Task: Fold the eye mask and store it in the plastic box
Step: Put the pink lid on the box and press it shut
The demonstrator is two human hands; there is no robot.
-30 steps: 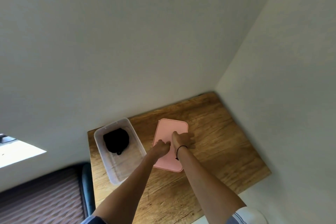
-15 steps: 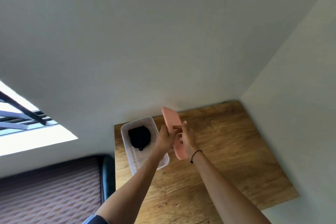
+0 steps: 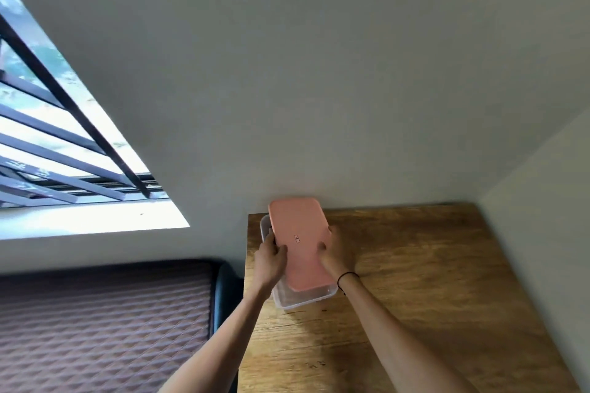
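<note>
here, left hand and right hand each clamp a side of the pink lid above the plastic box.

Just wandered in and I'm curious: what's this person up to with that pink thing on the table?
A person is closing a storage box. Both hands hold a pink lid by its long sides, the left hand on one side and the right hand on the other, over a clear plastic box that stands at the corner of a wooden table. The lid covers most of the box but does not look fully seated; the near end of the box shows below it. The lid hides whatever is inside.
</note>
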